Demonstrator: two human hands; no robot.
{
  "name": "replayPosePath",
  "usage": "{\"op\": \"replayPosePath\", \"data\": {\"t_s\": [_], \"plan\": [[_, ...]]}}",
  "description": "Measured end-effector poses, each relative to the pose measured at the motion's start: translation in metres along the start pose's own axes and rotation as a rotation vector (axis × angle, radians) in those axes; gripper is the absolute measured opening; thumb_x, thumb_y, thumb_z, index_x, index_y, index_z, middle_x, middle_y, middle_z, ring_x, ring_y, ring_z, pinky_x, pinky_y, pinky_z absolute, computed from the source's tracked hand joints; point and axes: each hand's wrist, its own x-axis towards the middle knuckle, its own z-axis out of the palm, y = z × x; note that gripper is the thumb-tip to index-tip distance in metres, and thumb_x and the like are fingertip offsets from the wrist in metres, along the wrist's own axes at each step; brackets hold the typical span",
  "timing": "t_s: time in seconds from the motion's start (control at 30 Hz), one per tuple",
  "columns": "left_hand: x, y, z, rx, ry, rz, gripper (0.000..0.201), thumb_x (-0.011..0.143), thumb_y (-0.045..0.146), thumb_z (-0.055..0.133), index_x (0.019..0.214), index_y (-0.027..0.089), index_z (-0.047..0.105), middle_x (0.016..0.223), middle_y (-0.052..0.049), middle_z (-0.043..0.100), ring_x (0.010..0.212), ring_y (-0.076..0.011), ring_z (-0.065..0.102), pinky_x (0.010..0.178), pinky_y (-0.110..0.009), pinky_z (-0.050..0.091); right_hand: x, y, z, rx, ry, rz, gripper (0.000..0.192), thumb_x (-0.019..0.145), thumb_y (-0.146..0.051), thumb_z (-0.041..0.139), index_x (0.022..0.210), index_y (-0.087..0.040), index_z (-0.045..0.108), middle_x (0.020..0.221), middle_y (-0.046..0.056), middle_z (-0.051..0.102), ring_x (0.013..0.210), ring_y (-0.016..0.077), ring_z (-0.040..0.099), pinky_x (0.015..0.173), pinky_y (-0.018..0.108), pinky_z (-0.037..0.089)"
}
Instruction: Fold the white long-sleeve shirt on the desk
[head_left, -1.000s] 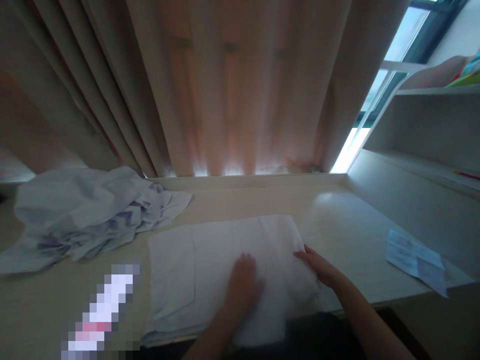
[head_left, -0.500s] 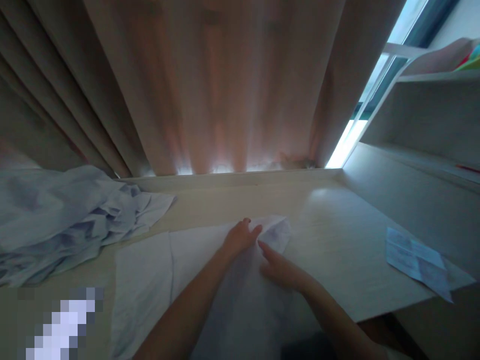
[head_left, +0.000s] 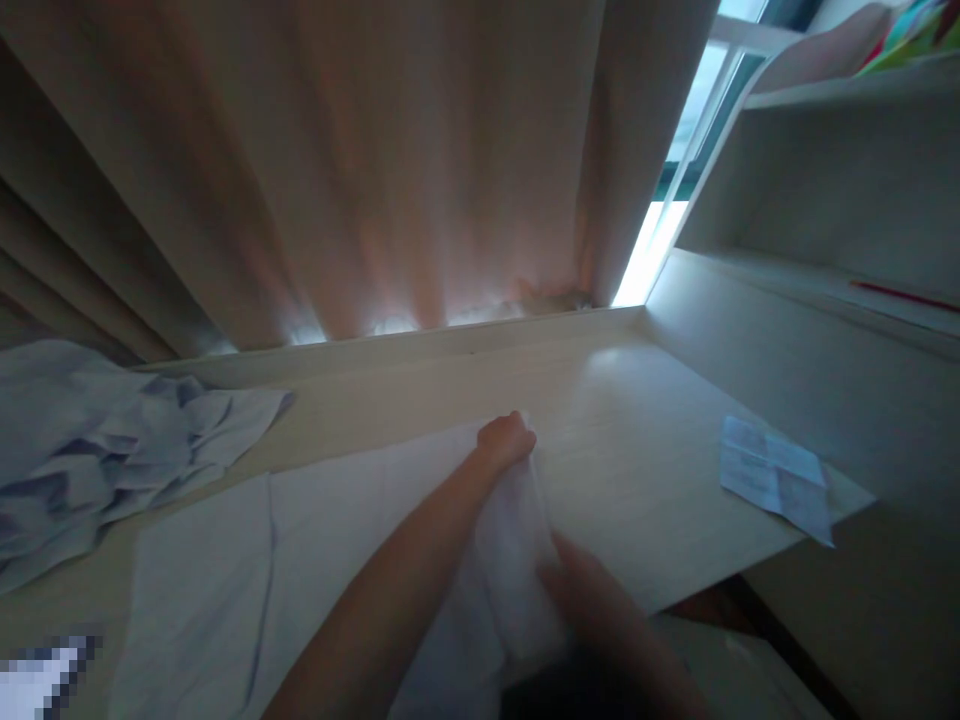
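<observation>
A large white cloth (head_left: pixel 330 540) lies spread on the pale tabletop, with a crease or seam running down its left part. My left hand (head_left: pixel 507 440) is closed on its far right corner, fingers curled over the fabric. Lower down, my right hand (head_left: pixel 574 580) is at the cloth's right edge, somewhat blurred, its thumb and fingers closed around the edge. Between the two hands the right border runs nearly straight, and fabric there looks folded over. My left forearm crosses above the middle of the cloth and hides part of it.
A crumpled heap of white fabric (head_left: pixel 112 440) sits at the left. A creased sheet (head_left: pixel 776 475) lies near the table's right edge, partly overhanging. Brown curtains (head_left: pixel 375 170) hang behind the table (head_left: pixel 622 480). A shelf unit (head_left: pixel 787 330) stands at the right.
My left hand has closed on the far right corner. My right hand has moved down along the cloth's right edge, which now looks straighter. The view has shifted to the right.
</observation>
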Motion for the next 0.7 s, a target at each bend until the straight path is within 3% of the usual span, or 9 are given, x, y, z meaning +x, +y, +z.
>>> {"op": "replayPosePath", "data": {"t_s": [0.07,0.17,0.27,0.43,0.57,0.7], "plan": [[0.011,0.002,0.004,0.033,0.056,-0.024,0.051,0.087,0.05,0.027,0.117,0.015,0.05,0.112,-0.015,0.061,0.103,-0.0262,0.058,0.082,-0.037,0.047,-0.008,0.017,-0.002,0.01,0.003,0.028,0.036,0.083,-0.024,0.038,0.113,-0.017,0.059,0.11,0.01,0.066,0.099,0.0189,0.06,0.084,0.029,0.043],[0.023,-0.001,0.013,0.096,0.113,-0.021,0.044,0.09,0.036,0.028,0.126,0.016,0.042,0.121,-0.015,0.056,0.113,-0.0252,0.052,0.091,-0.04,0.043,-0.015,0.025,0.004,-0.043,0.021,0.11,0.032,0.086,-0.03,0.037,0.1,-0.018,0.064,0.1,0.01,0.069,0.089,0.0189,0.063,0.075,0.028,0.044],[0.033,-0.011,0.023,0.139,0.096,-0.006,0.04,0.09,0.033,0.036,0.127,0.016,0.042,0.118,-0.012,0.057,0.11,-0.0225,0.053,0.094,-0.043,0.041,-0.017,0.02,0.009,-0.071,-0.003,0.161,0.033,0.084,-0.032,0.042,0.105,-0.018,0.063,0.107,0.012,0.067,0.092,0.0218,0.063,0.076,0.03,0.044],[0.048,-0.024,0.031,0.118,0.054,-0.001,0.032,0.085,0.041,0.051,0.103,0.015,0.058,0.112,-0.008,0.059,0.108,-0.0216,0.053,0.096,-0.048,0.04,-0.015,0.014,0.01,0.007,-0.039,0.192,0.043,0.08,-0.029,0.047,0.12,-0.02,0.057,0.121,0.01,0.061,0.106,0.0234,0.058,0.084,0.032,0.043],[0.055,-0.028,0.019,-0.018,0.035,0.017,0.032,0.083,0.039,0.054,0.104,0.016,0.058,0.108,-0.007,0.061,0.103,-0.021,0.055,0.092,-0.047,0.043,-0.013,0.018,0.011,0.085,-0.072,0.156,0.043,0.077,-0.028,0.049,0.117,-0.017,0.06,0.116,0.011,0.063,0.105,0.025,0.059,0.086,0.035,0.044],[0.051,-0.039,-0.013,-0.235,0.051,0.071,0.029,0.085,0.038,0.051,0.1,0.015,0.061,0.1,-0.005,0.064,0.092,-0.0161,0.058,0.083,-0.036,0.048,-0.016,0.022,0.014,0.234,0.05,0.074,0.047,0.077,-0.034,0.05,0.12,-0.017,0.057,0.118,0.012,0.062,0.109,0.026,0.057,0.091,0.038,0.043]]}}
